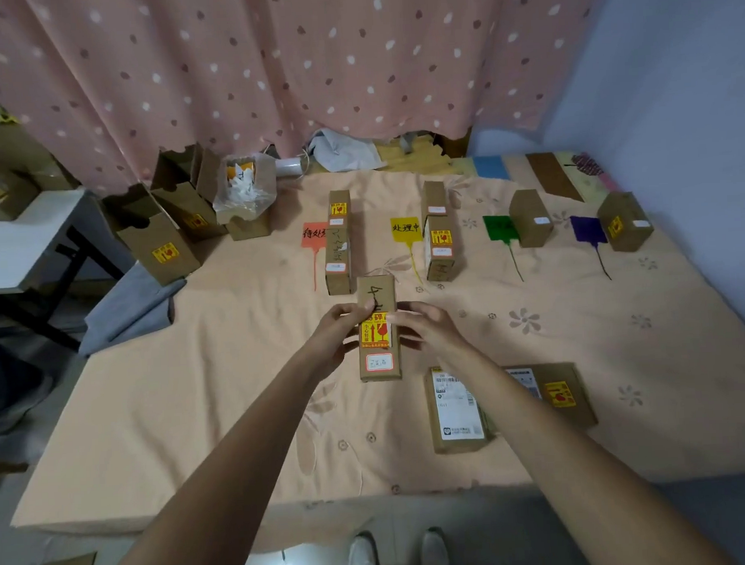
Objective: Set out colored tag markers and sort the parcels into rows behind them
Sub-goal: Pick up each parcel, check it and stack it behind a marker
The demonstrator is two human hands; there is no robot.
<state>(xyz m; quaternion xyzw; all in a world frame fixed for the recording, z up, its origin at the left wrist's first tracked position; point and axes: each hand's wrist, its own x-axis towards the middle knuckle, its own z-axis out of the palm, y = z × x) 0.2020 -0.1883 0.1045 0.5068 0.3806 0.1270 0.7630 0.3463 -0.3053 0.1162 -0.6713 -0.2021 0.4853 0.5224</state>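
Both hands hold one long parcel (378, 328) up over the middle of the bed: the left hand (336, 334) pinches its left edge with thumb on top, and the right hand (427, 329) curls its fingers (401, 315) onto the right edge. Its far end nearly reaches the row at 12 o'clock. At 11 the orange tag (314, 234) lies with two parcels (339, 241) in line beside it; at 12 to 1 the yellow tag (405, 229) has its own two parcels (438, 231). Out at 2 o'clock the green tag (499, 228) and purple tag (587, 229) each have a single box beside them. Unsorted parcels (457, 408) lie at 4 o'clock near the bedsheet (197, 394) front edge. Bare sheet stretches wide at 8 o'clock.
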